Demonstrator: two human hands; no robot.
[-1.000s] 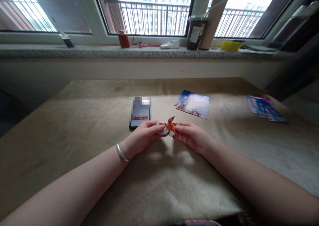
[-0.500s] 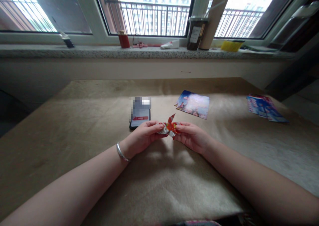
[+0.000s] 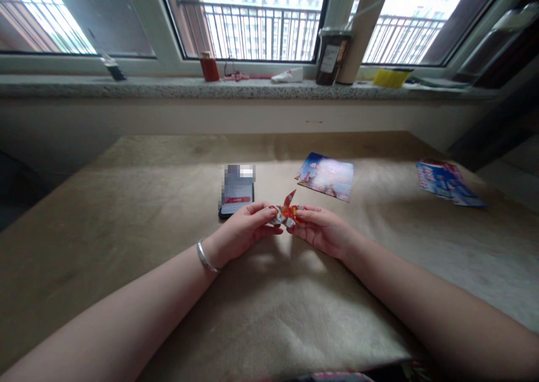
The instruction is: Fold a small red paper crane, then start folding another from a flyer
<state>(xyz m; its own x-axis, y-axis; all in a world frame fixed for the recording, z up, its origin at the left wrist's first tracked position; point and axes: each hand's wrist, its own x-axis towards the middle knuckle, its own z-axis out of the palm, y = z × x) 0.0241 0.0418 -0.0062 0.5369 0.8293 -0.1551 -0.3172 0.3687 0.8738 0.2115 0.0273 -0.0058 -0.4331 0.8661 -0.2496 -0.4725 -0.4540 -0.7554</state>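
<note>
A small folded paper figure, red, orange and white with a pointed tip sticking up, is held just above the tan table cover. My left hand pinches its left side with closed fingers; a silver bangle sits on that wrist. My right hand pinches the right side, fingers also closed. Both forearms rest low over the table. A phone lies flat just beyond my left hand.
A printed paper square lies beyond my right hand, and more coloured sheets sit at the far right. On the stone windowsill stand a red cup, a dark jar, a cardboard tube and a yellow item.
Both hands have shifted slightly away from me with the paper figure, and its pointed tip stands a little higher. Nothing else has moved.
</note>
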